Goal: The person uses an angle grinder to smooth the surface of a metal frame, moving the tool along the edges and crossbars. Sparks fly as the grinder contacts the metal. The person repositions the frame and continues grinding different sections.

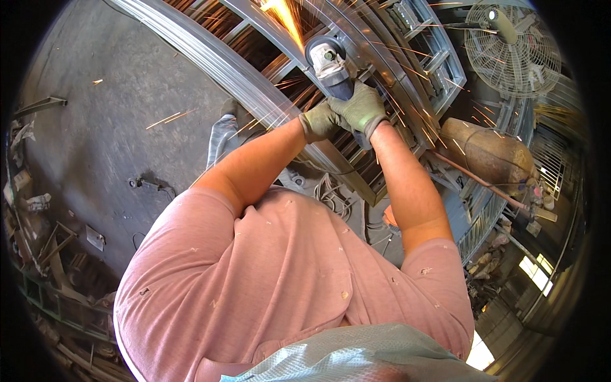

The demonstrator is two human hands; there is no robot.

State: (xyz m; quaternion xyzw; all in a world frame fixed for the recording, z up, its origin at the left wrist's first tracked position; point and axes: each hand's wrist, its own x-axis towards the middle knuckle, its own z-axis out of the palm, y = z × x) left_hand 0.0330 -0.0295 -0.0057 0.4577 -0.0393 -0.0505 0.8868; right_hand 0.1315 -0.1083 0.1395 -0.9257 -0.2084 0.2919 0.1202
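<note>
Floor [95, 140]: grey, across the left of the view, scrap [60, 254] strewn along its far left side. Metal frames [394, 76] lie over the top centre and right, ladder-like, crosspieces between long rails. A bundle of bright metal bars [210, 60] runs along their left side. Person's pink shirt [280, 267] takes up the lower middle, small motifs scattered on it; pale blue cloth [382, 347] overlaps it at the bottom edge. Tank [487, 151], right of the frames: brown, rounded, on its side. Fan [513, 51], wire-caged, upper right. Leg [221, 137] in light blue cloth, dark shoe, just left of the bars; whose, cannot tell.

Both forearms [258, 165] bare, reaching forward from short sleeves. Grinder [331, 67]: top centre, above the frames, head toward the top of the view, tail toward the person. Right grip [361, 107], dull green glove, clenched round the grinder's body. Left grip [320, 120], matching glove, pressed against the right one and also grasping the grinder; its fingertips are hidden. Cables [334, 194] in loose loops between the forearms. Disc [312, 48], dark, at the grinder's head; contact with metal hidden. Sparks [283, 16]: thick orange jet up and left, thin streaks scattered over frames and floor.
</note>
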